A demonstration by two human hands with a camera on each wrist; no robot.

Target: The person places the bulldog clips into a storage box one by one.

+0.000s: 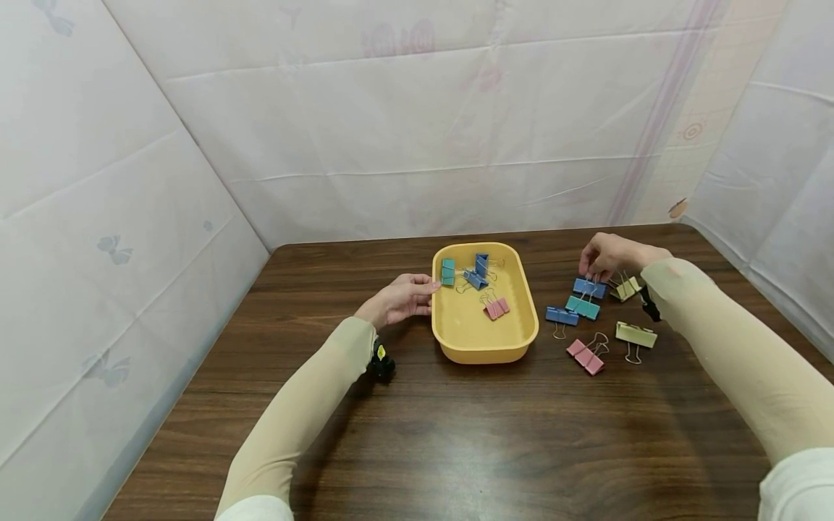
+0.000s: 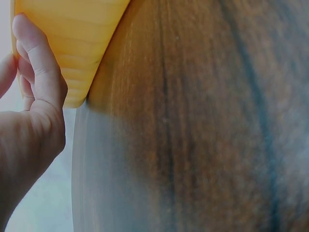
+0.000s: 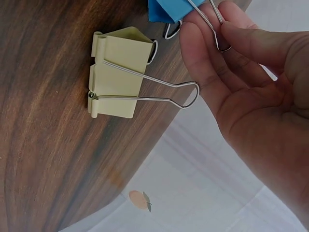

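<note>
Pinching the wire handle of a blue binder clip (image 1: 589, 287), the right hand (image 1: 609, 255) works near the table's (image 1: 417, 434) far right corner — thumb and forefinger closed on the loop, as the right wrist view shows. The clip's body looks to sit on the wood, touching a teal clip (image 1: 583, 307) just nearer the front edge, with a pale yellow clip (image 1: 626, 288) just beside it on the right. The left hand (image 1: 399, 299) rests its straight fingers against the outer left wall of the yellow tray (image 1: 485, 347), steadying it rather than gripping.

To do this lift well, I'd judge, the hand should raise the clip straight up first, so it comes free of the teal one without dragging it, and hold the pinch firm — the wire pivots and the body will swing. The tray sits mid-table, well apart, already holding a teal, two blue and a pink clip (image 1: 496, 308); another blue, pink and yellow clip lie toward the right edge.
</note>
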